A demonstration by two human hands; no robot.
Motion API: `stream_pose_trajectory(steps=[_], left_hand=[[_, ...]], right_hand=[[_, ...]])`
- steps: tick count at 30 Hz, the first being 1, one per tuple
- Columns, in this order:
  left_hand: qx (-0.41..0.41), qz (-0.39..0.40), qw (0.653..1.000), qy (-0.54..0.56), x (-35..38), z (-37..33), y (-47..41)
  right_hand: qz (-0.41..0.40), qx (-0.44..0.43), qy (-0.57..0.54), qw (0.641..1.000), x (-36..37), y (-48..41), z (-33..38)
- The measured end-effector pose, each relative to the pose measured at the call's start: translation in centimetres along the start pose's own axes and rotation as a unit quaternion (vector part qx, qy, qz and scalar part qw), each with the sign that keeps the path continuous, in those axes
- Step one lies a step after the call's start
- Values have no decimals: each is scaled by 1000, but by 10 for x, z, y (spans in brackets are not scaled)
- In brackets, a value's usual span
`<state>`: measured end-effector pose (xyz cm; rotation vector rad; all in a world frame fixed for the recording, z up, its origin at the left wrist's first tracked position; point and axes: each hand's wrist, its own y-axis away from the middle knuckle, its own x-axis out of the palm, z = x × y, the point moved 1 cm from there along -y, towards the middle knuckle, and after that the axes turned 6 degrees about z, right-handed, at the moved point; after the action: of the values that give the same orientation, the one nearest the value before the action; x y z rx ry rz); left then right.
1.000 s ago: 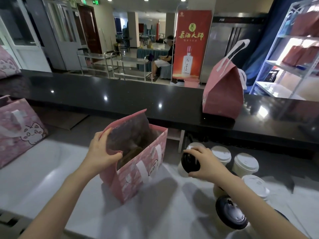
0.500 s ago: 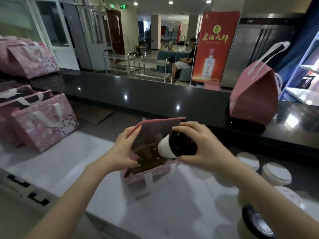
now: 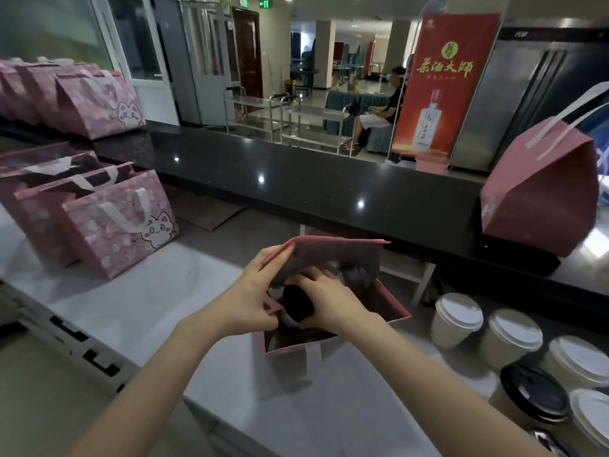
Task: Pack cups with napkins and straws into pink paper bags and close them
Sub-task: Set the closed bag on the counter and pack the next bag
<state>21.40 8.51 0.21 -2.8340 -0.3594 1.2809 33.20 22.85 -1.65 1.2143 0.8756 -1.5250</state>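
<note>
An open pink paper bag (image 3: 389,305) stands on the white counter (image 3: 164,305) in the middle of the view. My left hand (image 3: 253,298) grips the bag's left rim and holds its far flap up. My right hand (image 3: 329,301) grips a cup with a black lid (image 3: 296,303), tilted and partly inside the bag's mouth. The cup's lower part is hidden by the bag and my hands. No napkins or straws show.
Several lidded cups (image 3: 456,319) stand at the right, one with a black lid (image 3: 534,394). Pink cat-print bags (image 3: 122,222) stand at the left, more on the black upper counter (image 3: 296,183). A closed pink bag (image 3: 540,196) sits on that counter at the right.
My right hand lifted the black-lidded cup from the group at the right, carried it left, and now has it down in the bag's mouth. My view swung left.
</note>
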Motion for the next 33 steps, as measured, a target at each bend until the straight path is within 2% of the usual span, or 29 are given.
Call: stream_pose_trajectory(steps=[5, 15, 33], left_hand=[[6, -9, 1000, -14, -8, 9, 0], [-15, -10, 1000, -21, -15, 23, -3], [-15, -3, 999, -31, -27, 41, -7]], right_hand=[[23, 1, 34, 999, 16, -16, -3], [21, -18, 17, 999, 18, -35, 3], [135, 39, 20, 990, 48, -75, -1]])
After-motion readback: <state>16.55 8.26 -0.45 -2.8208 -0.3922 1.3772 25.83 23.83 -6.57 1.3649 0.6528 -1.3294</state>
